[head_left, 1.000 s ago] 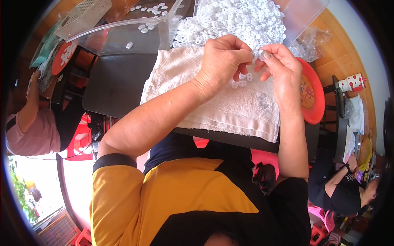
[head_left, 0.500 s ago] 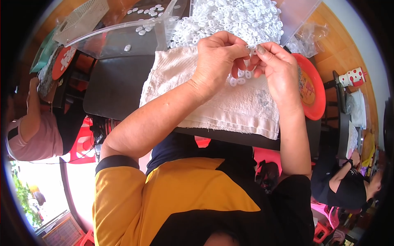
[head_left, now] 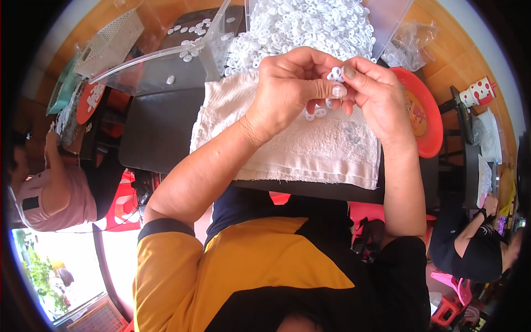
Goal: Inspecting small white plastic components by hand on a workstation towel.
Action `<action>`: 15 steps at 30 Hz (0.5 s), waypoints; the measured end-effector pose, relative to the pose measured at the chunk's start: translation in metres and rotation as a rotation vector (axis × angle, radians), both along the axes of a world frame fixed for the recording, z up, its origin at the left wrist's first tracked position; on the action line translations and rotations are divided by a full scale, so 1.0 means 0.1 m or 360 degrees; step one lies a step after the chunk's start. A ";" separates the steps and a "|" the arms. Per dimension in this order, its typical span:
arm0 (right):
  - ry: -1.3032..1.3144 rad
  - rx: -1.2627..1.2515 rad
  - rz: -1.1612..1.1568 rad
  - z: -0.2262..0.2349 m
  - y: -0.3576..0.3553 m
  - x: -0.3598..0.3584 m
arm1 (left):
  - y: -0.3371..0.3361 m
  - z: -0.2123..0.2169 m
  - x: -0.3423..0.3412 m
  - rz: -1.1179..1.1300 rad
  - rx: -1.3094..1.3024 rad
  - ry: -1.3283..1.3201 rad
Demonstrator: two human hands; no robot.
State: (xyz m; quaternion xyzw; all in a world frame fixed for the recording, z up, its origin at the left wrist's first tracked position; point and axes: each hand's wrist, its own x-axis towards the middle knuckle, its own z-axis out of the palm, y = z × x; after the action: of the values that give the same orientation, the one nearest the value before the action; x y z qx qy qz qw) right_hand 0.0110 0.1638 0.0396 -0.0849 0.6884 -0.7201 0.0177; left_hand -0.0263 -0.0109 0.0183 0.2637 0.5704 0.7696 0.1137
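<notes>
Pink cloth shows at the far left, where another person (head_left: 47, 193) sits with an arm raised toward a stack of trays at the edge of view. Next along, a clear plastic tray (head_left: 160, 69) lies tilted on the dark table (head_left: 157, 130), with a few loose white rings scattered in it. Beside it, a cream towel (head_left: 310, 146) is spread over the table's near edge, in front of my chest.

Above the towel my left hand (head_left: 290, 91) is curled, its fingers bent in and the thumb pressing across toward my other hand. Between the two sets of fingertips sits a small white plastic ring piece (head_left: 334, 74), pinched from both sides. A couple more white rings (head_left: 316, 113) show just under my left fingers, above the towel; I cannot tell whether they hang from my grip or lie on the cloth.

Behind my hands, a heap of white rings (head_left: 310, 27) fills a clear bin. My right hand (head_left: 376, 94) meets the left, thumb and forefinger closed narrowly on the same piece. Just beyond it lies a red plate (head_left: 426, 119), partly under my wrist. At the far right another person in dark clothes (head_left: 475, 243) sits low.
</notes>
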 end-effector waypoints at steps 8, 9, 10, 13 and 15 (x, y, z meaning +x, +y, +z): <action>-0.0065 -0.0198 0.0080 0.00 -0.04 0.07 | -0.01 0.00 0.11 0.0072 0.0089 0.0055; -0.0068 -0.0259 0.0136 -0.01 -0.05 0.07 | -0.02 0.01 0.12 0.0063 0.0079 0.0052; -0.0071 -0.0319 0.0192 -0.01 -0.05 0.08 | -0.03 0.02 0.12 0.0003 0.0179 0.0064; -0.0045 -0.0342 0.0222 -0.03 -0.07 0.08 | -0.04 0.01 0.12 -0.0056 0.0262 0.0093; -0.0038 -0.0322 0.0215 -0.04 -0.06 0.08 | -0.03 0.00 0.10 -0.0055 0.0246 0.0112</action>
State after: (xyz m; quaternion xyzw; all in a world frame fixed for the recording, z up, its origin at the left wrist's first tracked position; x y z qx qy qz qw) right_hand 0.0191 0.1580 0.0357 -0.1239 0.6046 -0.7841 0.0658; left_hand -0.0165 -0.0144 0.0179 0.3083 0.5082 0.7995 0.0860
